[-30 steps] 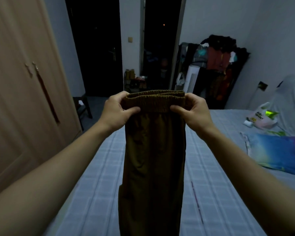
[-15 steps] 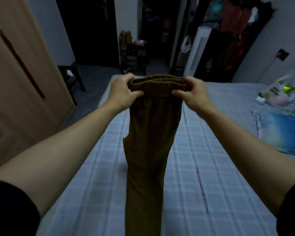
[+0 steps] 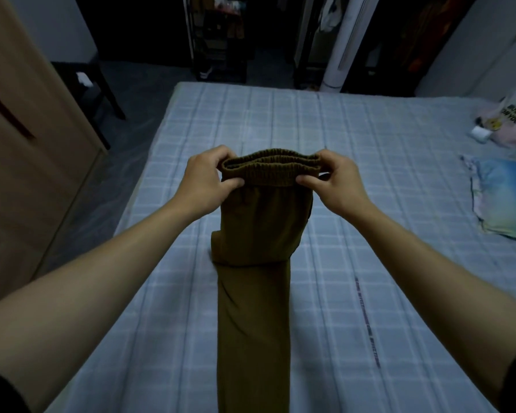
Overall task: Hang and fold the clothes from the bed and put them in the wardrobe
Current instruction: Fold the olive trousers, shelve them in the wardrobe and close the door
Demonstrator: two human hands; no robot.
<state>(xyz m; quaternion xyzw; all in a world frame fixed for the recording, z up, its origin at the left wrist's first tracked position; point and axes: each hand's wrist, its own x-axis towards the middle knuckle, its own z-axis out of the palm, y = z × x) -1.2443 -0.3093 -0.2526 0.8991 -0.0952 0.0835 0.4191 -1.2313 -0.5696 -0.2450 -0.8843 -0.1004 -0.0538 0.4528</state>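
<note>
A pair of olive-brown trousers point(image 3: 256, 308), doubled leg on leg, lies lengthwise down the middle of the bed point(image 3: 355, 180). Its elastic waistband is held just above the sheet. My left hand point(image 3: 204, 181) pinches the waistband's left end and my right hand point(image 3: 337, 183) pinches its right end, thumbs in front. The upper part bends over the legs at about mid-thigh; the hems run out of the frame's bottom edge. The wooden wardrobe point(image 3: 27, 150) stands shut at the left.
A blue tie-dye garment point(image 3: 507, 201) lies at the bed's right edge, with a plastic bag point(image 3: 510, 120) beyond it. A dark stool point(image 3: 99, 84) stands between wardrobe and bed. A white tower fan point(image 3: 344, 49) and a loaded clothes rack point(image 3: 420, 34) stand past the foot.
Both hands have come down with the waistband, and the trouser legs that hung in the air now lie flat on the bed. My view has tipped downward.
</note>
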